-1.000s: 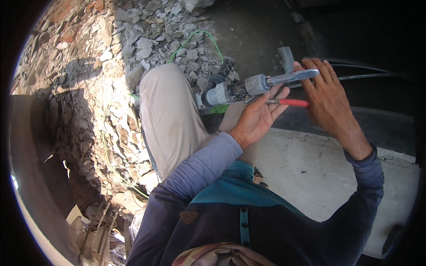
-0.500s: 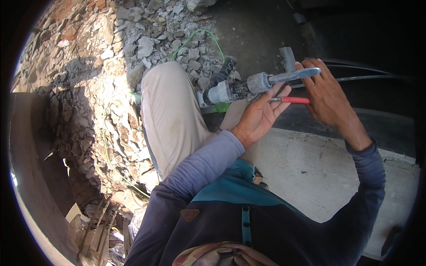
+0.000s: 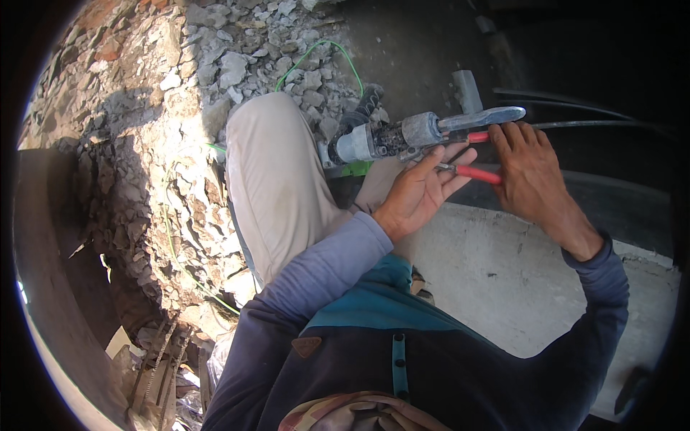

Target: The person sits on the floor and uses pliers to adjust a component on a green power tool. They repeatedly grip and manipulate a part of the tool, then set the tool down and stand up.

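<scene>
A grey power hammer (image 3: 355, 146) with a flat chisel bit (image 3: 480, 117) lies crosswise beyond my knee, pointing right. My right hand (image 3: 528, 169) is closed on red-handled pliers (image 3: 476, 172), whose two handles are spread and whose jaws reach the tool's underside near the front collar (image 3: 421, 129). My left hand (image 3: 424, 188) is palm up with fingers apart and slightly curled beneath the pliers' head and collar, its thumb touching there; the exact contact is partly hidden.
Broken concrete and brick rubble (image 3: 180, 65) spreads left and ahead, crossed by a green cable (image 3: 323, 43). A pale concrete ledge (image 3: 496, 287) is at right beside a dark surface. A curved panel (image 3: 43, 273) and rusty rebar (image 3: 158, 366) are at lower left.
My right hand has moved slightly down and right, and the pliers' handles have spread, showing the upper one. The chisel bit has shifted a little right.
</scene>
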The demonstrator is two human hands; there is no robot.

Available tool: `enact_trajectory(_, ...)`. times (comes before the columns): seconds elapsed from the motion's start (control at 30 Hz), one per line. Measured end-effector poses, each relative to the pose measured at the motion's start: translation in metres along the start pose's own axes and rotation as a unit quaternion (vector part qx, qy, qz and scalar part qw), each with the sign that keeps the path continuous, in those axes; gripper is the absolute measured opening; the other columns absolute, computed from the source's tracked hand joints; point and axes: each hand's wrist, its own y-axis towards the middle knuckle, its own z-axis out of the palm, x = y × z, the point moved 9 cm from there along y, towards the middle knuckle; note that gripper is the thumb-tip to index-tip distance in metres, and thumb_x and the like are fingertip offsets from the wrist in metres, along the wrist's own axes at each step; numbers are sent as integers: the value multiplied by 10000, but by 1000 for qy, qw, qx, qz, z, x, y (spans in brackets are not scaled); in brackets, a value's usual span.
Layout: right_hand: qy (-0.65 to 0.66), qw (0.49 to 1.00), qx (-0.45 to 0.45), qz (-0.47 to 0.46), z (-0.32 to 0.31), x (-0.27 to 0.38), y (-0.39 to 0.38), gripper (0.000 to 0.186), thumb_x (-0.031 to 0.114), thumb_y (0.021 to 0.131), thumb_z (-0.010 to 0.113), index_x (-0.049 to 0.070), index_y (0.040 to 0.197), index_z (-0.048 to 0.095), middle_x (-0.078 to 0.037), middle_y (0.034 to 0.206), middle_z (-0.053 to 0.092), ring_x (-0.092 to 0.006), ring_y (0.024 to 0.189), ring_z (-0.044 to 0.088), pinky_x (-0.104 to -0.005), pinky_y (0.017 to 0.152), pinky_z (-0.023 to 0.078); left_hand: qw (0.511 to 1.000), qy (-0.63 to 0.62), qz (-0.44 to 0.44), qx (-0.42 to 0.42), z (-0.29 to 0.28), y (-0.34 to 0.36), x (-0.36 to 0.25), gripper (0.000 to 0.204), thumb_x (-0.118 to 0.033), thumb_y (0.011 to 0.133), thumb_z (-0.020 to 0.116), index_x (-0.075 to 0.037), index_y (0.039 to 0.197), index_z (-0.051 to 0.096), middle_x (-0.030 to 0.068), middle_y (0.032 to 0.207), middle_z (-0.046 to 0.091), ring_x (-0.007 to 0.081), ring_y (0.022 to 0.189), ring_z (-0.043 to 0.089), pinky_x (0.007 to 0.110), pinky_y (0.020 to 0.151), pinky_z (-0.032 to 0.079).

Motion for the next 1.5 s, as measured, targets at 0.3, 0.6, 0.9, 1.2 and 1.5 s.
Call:
enact_trajectory(0.3,5,1000,20,-10,-12,9,-11,829,162,828,870,-71,1545,526,-273,1407,597,-421,1384,563,-589,1209,426,999,18,-23,-14,5,-5,-2,441,-296,1202,494,-199,1629,437,139,1737,439,280,1588,463,489,1315,383)
enact_trajectory(0.6,-52,998,-20,-4,-12,8,-3,933,67,781,919,-14,1611,501,-271,1644,491,-425,1585,423,-657,1316,304,999,-1,-1,47,7,12,1,582,-361,1195,500,-138,1709,343,59,1794,349,244,1626,386,460,1361,321)
enact_trajectory(0.9,-47,996,-66,-21,-10,1,7,964,81,752,931,-19,1606,494,-276,1610,517,-435,1572,433,-603,1337,314,999,-8,18,38,0,15,-1,559,-285,1197,502,-209,1716,309,87,1800,342,301,1640,374,516,1361,309)
enact_trajectory(1.2,-71,995,-63,-41,6,-12,12,824,158,722,961,-50,1436,606,-271,1379,637,-442,1376,588,-573,1205,445,999,-15,19,24,2,14,1,450,-302,1202,496,-134,1618,469,79,1760,404,263,1603,427,464,1341,374)
enact_trajectory(1.5,-31,998,-51,-20,-2,3,2,826,151,696,956,-62,1417,612,-232,1274,648,-397,1262,617,-526,1076,498,1000,-9,10,-1,-4,3,3,418,-272,1189,534,-128,1580,499,124,1711,463,279,1571,479,492,1320,398)
